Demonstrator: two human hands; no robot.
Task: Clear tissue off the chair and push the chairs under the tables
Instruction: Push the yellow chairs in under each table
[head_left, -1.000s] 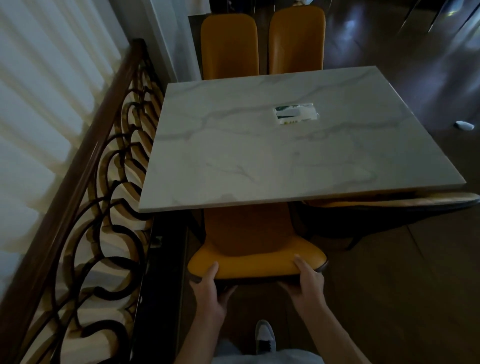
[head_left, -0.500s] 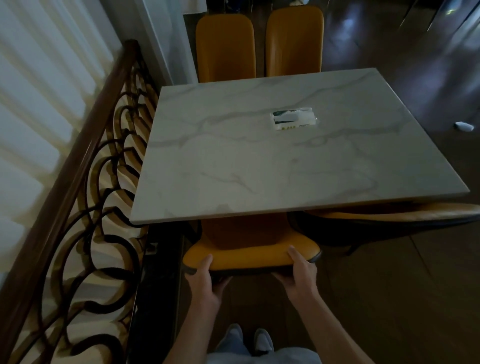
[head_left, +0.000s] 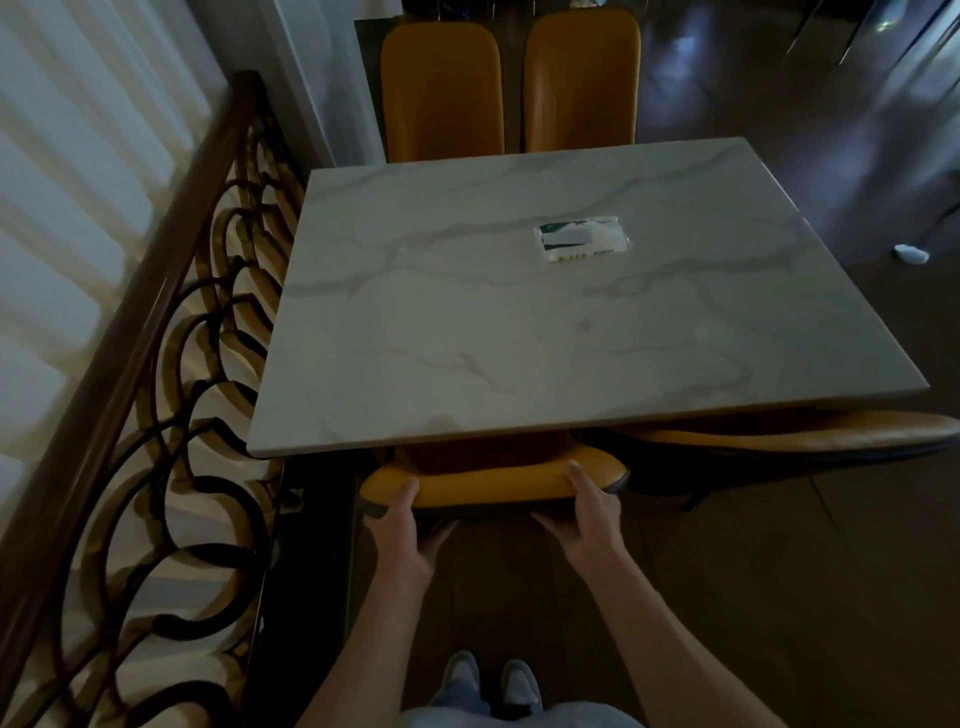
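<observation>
Head view: both hands, left hand (head_left: 402, 540) and right hand (head_left: 589, 519), clasp the near chair (head_left: 493, 480), nearly tucked under the table (head_left: 519, 332); the neighbouring chair (head_left: 810, 439) still juts out.

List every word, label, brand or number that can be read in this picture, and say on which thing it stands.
Tissue packet on the marble table: a line of small print along its lower edge, too blurred to read.
No other text is visible on the chairs, the railing or the floor.

Both forearms are bare, with no sleeves, watch or rings in view on the left hand (head_left: 402, 540) or right hand (head_left: 592, 519). Light blue trousers (head_left: 514, 717) show at the bottom edge. Below them are pale grey shoes (head_left: 491, 680) with lighter toes.
</observation>
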